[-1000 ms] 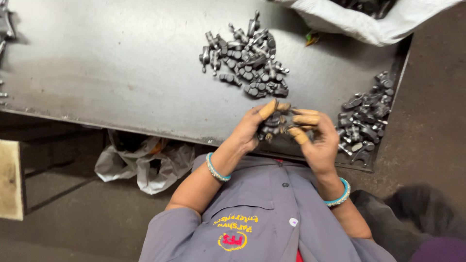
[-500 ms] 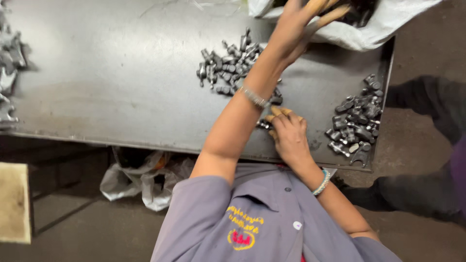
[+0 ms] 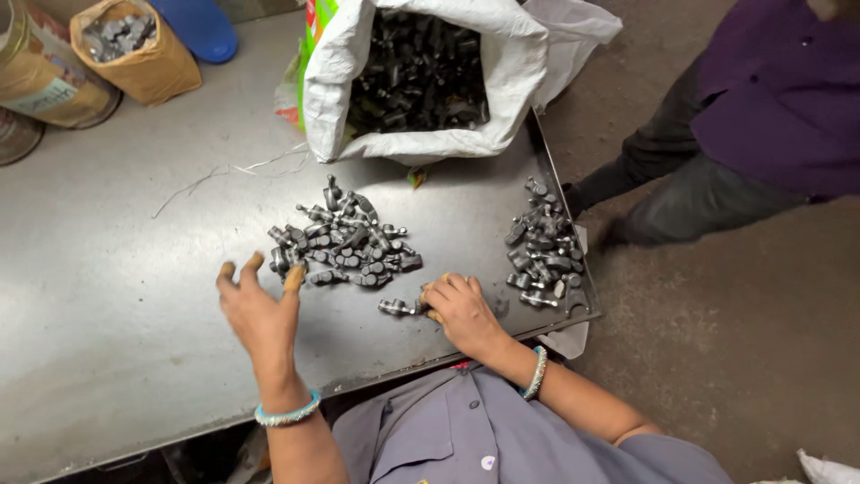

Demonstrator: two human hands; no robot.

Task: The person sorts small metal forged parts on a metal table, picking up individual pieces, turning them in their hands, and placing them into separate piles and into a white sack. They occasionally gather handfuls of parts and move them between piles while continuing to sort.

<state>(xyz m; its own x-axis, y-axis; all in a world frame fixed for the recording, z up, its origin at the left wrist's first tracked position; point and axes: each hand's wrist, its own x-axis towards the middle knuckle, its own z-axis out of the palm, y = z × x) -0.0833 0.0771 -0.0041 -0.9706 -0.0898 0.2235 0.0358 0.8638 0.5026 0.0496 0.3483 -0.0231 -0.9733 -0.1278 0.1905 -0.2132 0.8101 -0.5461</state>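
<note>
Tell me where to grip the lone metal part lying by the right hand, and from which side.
The lone metal part lies flat on the steel table, lengthwise left to right, just left of the right hand. Probably pinch its middle across the narrow width from above; its left end and both long sides look free.

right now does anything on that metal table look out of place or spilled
Nothing looks spilled. One small metal part lies alone beside the right hand, apart from the middle pile and the right-edge pile. A few thin loose threads trail across the metal table left of the open white sack.
</note>
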